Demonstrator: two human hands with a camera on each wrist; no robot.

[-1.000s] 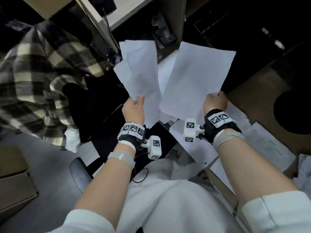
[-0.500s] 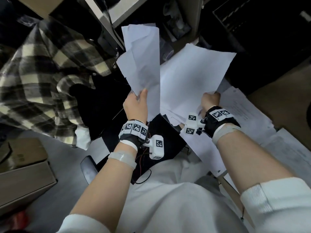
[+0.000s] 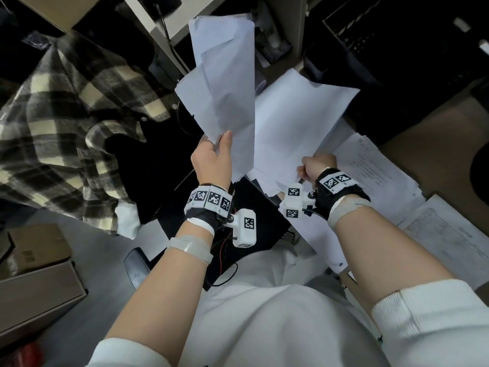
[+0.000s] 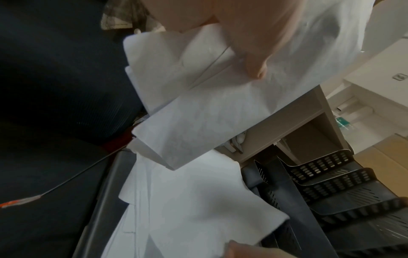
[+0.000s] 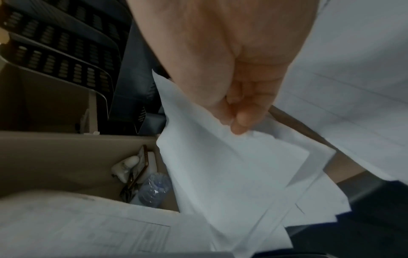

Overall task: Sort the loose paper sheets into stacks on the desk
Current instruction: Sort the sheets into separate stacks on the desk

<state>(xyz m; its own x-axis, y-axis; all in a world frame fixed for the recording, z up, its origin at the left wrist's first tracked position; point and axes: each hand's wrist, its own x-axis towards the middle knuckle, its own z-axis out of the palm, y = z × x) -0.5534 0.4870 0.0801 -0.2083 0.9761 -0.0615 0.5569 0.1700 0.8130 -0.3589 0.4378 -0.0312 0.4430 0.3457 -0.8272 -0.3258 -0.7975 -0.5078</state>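
Observation:
My left hand [image 3: 215, 154] grips the lower edge of a bent bundle of white sheets [image 3: 222, 75] and holds it upright in the air; the left wrist view shows the thumb [image 4: 253, 66] pressed on the same bundle [image 4: 198, 122]. My right hand [image 3: 316, 166] pinches the near edge of other white sheets [image 3: 296, 120] that slope down onto the paper pile; its fingers [image 5: 245, 120] curl over those sheets [image 5: 232, 174]. Printed sheets [image 3: 370, 176] lie flat on the desk [image 3: 428, 154] to the right.
A black stacked letter tray [image 4: 331, 183] stands at the back right. A plaid jacket [image 3: 66, 123] hangs over a chair on the left. Cardboard boxes [image 3: 37, 260] sit on the floor at lower left. A plastic bottle [image 5: 154, 188] lies in a nook beside the desk.
My left hand has lifted its bundle higher and more upright. My right hand has lowered its sheets toward the pile on the desk. The head view has shifted to the right.

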